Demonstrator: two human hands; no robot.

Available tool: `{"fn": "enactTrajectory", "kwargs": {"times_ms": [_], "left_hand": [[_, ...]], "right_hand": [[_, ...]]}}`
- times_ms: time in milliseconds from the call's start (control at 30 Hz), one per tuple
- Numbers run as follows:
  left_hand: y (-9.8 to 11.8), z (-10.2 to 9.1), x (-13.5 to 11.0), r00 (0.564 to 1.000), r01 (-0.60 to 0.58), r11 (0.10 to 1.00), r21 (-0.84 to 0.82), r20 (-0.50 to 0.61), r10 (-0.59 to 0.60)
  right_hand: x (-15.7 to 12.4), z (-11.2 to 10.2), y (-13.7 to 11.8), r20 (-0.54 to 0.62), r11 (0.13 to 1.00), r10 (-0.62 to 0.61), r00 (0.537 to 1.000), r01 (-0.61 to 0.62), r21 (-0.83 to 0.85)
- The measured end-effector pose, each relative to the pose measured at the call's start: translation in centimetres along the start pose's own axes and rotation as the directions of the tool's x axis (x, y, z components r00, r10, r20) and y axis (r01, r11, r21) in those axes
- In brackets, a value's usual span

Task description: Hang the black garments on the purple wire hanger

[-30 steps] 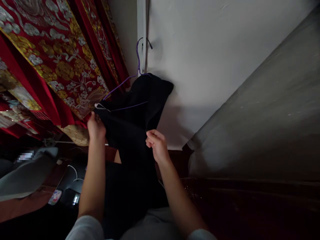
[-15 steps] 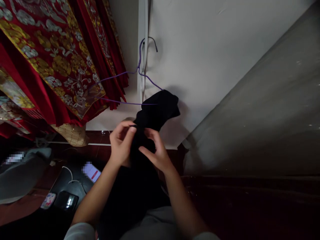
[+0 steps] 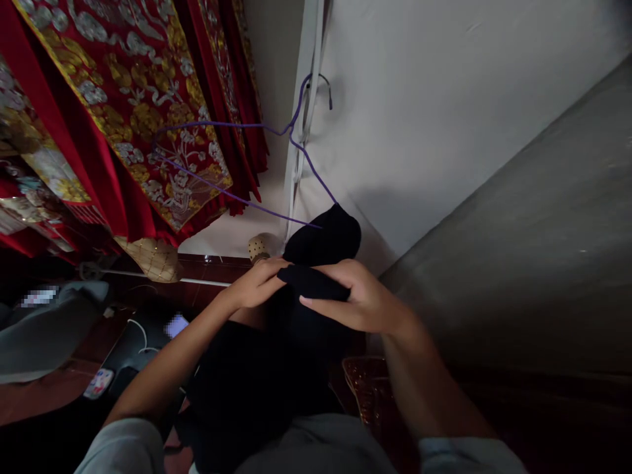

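Note:
A black cloth garment [image 3: 328, 237] hangs by one end from the right arm of a purple wire hanger [image 3: 247, 125]; what kind of garment it is I cannot tell. Below the hanger my right hand [image 3: 365, 296] grips a fold of the black cloth, thumb stretched along its near side and fingers behind. My left hand [image 3: 259, 283] pinches the left edge of the same fold, its fingertips partly hidden by the cloth. The hanger's left arm is bare and lies in front of red embroidered cloth. Dark fabric below merges with my lap, so the garment's lower end cannot be made out.
Red garments with gold and silver embroidery [image 3: 143, 118] hang at the left. A white strap [image 3: 309, 99] runs down by the pale wall [image 3: 419, 99]. At lower left are a phone with a lit screen [image 3: 176, 325], a white cable [image 3: 143, 332] and a patterned case [image 3: 99, 383].
Both hands have shifted lower, and the right has moved right with its fingers around a wider fold. The hanger has tilted, its right end lower. My view has turned slightly left.

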State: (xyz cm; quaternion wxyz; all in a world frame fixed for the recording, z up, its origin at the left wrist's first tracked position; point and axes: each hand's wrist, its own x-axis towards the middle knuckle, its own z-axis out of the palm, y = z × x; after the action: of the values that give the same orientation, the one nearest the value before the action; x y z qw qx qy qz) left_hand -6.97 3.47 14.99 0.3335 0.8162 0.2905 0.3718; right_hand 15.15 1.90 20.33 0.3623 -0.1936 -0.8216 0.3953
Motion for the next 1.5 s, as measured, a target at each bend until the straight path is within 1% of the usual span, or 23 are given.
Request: {"fn": "enactTrajectory", "kwargs": {"times_ms": [67,133,233,300,367,400,433,467,567,600,667,733,833,933,1000,1067,1133,1267,1333,1400,1433,1467,1500], "left_hand": [[-1.3,0.2,-0.3,0.998,-0.014,0.999,0.039,0.062,0.012],[-2.2,0.3,-0.5,0.997,0.003,0.996,0.093,0.074,-0.010],[-3.2,0.0,-1.1,0.993,0.071,0.971,0.228,0.080,-0.091],[-3.6,-0.5,-1.7,0.985,0.133,0.945,0.300,0.062,-0.158],[-4.0,-1.4,-2.4,0.975,0.194,0.927,0.321,0.038,-0.217],[-4.1,-1.8,-2.8,0.970,0.220,0.923,0.316,0.028,-0.241],[-4.2,-2.2,-3.2,0.966,0.240,0.921,0.308,0.021,-0.259],[-4.3,-2.7,-3.6,0.962,0.255,0.917,0.306,0.011,-0.272],[-4.4,-3.7,-4.9,0.965,0.254,0.896,0.363,-0.036,-0.259],[-4.4,-4.1,-5.4,0.965,0.256,0.882,0.394,-0.058,-0.255],[-4.3,-4.8,-6.4,0.952,0.303,0.844,0.443,-0.103,-0.288],[-4.1,-5.6,-7.3,0.920,0.382,0.777,0.500,-0.128,-0.370],[-3.8,-7.2,-8.0,0.855,0.453,0.622,0.639,-0.114,-0.505],[-3.8,-8.6,-7.7,0.804,0.475,0.490,0.731,-0.135,-0.579],[-3.8,-9.4,-6.9,0.834,0.472,0.483,0.737,-0.197,-0.515],[-3.3,-10.0,-5.6,0.892,0.439,0.536,0.721,-0.277,-0.359],[-2.5,-10.3,-3.9,0.927,0.366,0.604,0.708,-0.332,-0.172],[-0.6,-10.2,1.3,0.936,0.165,0.712,0.682,-0.336,0.105],[-0.2,-10.1,4.1,0.927,0.103,0.745,0.659,-0.335,0.168],[-0.3,-10.4,6.2,0.922,0.090,0.758,0.646,-0.342,0.182],[-0.3,-10.7,6.8,0.923,0.099,0.754,0.650,-0.343,0.175],[-0.4,-11.0,7.3,0.926,0.114,0.743,0.660,-0.341,0.162],[-0.4,-11.4,7.5,0.930,0.128,0.727,0.675,-0.336,0.148]], "right_hand": [[0.3,-1.0,-0.7,0.059,0.985,-0.084,0.995,0.092,-0.145],[0.8,-1.7,-0.7,0.053,0.959,-0.116,0.992,0.126,-0.254],[1.7,-3.0,0.4,-0.064,0.917,-0.204,0.977,0.168,-0.362],[2.8,-3.8,1.6,-0.248,0.896,-0.315,0.916,0.201,-0.396],[4.3,-4.2,3.2,-0.485,0.900,-0.380,0.788,0.195,-0.389],[5.2,-4.2,4.1,-0.571,0.914,-0.370,0.733,0.176,-0.366],[6.3,-4.0,5.3,-0.624,0.931,-0.337,0.705,0.150,-0.333],[7.3,-3.8,6.5,-0.642,0.949,-0.288,0.711,0.121,-0.292],[10.0,-2.7,11.0,-0.586,0.991,-0.060,0.808,-0.024,-0.134],[10.7,-2.5,12.5,-0.579,0.992,0.025,0.815,-0.092,-0.088],[11.3,-2.6,15.2,-0.600,0.969,0.163,0.783,-0.241,-0.050],[11.0,-3.2,17.0,-0.631,0.916,0.257,0.732,-0.392,-0.082],[9.5,-4.6,17.8,-0.654,0.824,0.281,0.702,-0.526,-0.210],[7.8,-5.9,16.7,-0.644,0.809,0.202,0.738,-0.497,-0.315],[6.8,-6.7,15.4,-0.641,0.825,0.186,0.745,-0.472,-0.309],[5.9,-7.5,14.1,-0.650,0.841,0.186,0.737,-0.461,-0.282],[5.1,-8.0,13.0,-0.653,0.846,0.205,0.729,-0.468,-0.257],[4.1,-7.1,11.1,-0.578,0.848,0.329,0.746,-0.503,-0.167],[3.9,-6.2,10.3,-0.516,0.879,0.329,0.791,-0.456,-0.139],[3.5,-5.9,9.5,-0.476,0.927,0.216,0.853,-0.332,-0.173],[3.2,-6.2,9.2,-0.490,0.942,0.130,0.862,-0.261,-0.210],[2.8,-6.8,8.9,-0.539,0.947,0.030,0.842,-0.196,-0.253],[2.4,-7.7,8.6,-0.617,0.946,-0.073,0.784,-0.142,-0.291]]}}
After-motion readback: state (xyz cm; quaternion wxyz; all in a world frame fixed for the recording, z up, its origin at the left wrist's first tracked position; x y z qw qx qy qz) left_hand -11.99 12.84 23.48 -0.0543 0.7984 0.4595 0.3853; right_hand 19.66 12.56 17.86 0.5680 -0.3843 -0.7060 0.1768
